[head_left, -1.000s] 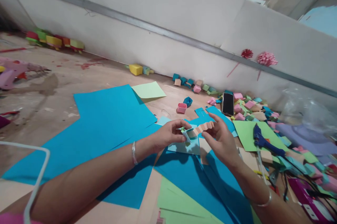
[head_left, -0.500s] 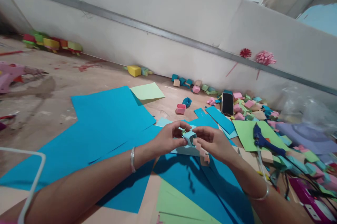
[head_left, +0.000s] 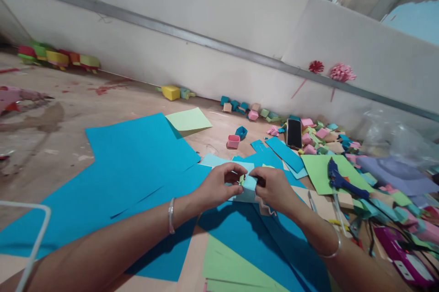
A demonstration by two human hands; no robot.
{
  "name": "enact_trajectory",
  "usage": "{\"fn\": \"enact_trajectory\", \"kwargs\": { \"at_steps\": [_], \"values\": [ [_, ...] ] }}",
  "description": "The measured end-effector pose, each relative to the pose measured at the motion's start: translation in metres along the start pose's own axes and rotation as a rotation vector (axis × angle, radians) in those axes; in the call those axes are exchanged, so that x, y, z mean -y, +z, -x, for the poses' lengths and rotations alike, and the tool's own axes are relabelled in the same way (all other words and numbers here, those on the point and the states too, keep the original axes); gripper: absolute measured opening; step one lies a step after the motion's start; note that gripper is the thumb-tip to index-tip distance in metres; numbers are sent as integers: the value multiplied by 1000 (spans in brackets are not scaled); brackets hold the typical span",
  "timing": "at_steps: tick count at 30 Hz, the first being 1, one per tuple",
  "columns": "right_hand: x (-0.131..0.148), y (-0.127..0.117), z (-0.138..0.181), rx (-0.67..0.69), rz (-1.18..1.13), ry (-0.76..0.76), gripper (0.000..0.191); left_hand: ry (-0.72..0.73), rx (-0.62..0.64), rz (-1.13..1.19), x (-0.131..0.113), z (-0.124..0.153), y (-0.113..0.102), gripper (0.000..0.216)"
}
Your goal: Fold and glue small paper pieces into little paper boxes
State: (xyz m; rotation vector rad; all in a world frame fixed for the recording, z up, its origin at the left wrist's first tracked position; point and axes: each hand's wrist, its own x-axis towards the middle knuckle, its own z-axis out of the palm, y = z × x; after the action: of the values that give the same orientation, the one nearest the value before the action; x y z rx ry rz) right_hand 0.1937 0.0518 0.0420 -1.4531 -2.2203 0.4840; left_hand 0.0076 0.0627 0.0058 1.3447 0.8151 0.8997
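Note:
My left hand (head_left: pixel 223 183) is closed in a pinch on a small light blue folded paper piece (head_left: pixel 251 183). A light green paper bit (head_left: pixel 242 179) shows by its fingertips. From the other side, my right hand (head_left: pixel 276 190) grips the same piece with curled fingers, which hide part of it. Below the right fingers hangs a zigzag-folded peach paper strip (head_left: pixel 266 208); where it is attached is hidden. Both hands are above blue paper sheets (head_left: pixel 240 228) and a light blue sheet.
Small pink and blue paper boxes (head_left: pixel 233 141) stand ahead. To the right are a phone (head_left: pixel 294 133), a blue glue gun (head_left: pixel 346 183) on a green sheet, a magenta power strip (head_left: pixel 401 253) and many paper pieces. Large blue sheets (head_left: pixel 144 159) spread left.
My right hand's fingers have curled in tighter on the light blue piece, which has turned. The peach strip has swung and shows edge-on. The view has shifted slightly.

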Motion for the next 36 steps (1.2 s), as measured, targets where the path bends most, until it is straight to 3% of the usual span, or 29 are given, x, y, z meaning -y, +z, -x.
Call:
{"fn": "enact_trajectory", "kwargs": {
  "at_steps": [5,13,29,36],
  "values": [
    [-2,1,1,-11,20,-40,15,-32,65,54,-2,3,3,32],
    [-2,1,1,-20,17,-82,18,-50,64,136,1,1,3,33],
    [2,3,-1,-33,-13,-23,6,-58,44,196,4,1,6,32],
    [-3,7,-3,-24,-16,5,11,-40,30,149,4,1,5,31]
  ]
}}
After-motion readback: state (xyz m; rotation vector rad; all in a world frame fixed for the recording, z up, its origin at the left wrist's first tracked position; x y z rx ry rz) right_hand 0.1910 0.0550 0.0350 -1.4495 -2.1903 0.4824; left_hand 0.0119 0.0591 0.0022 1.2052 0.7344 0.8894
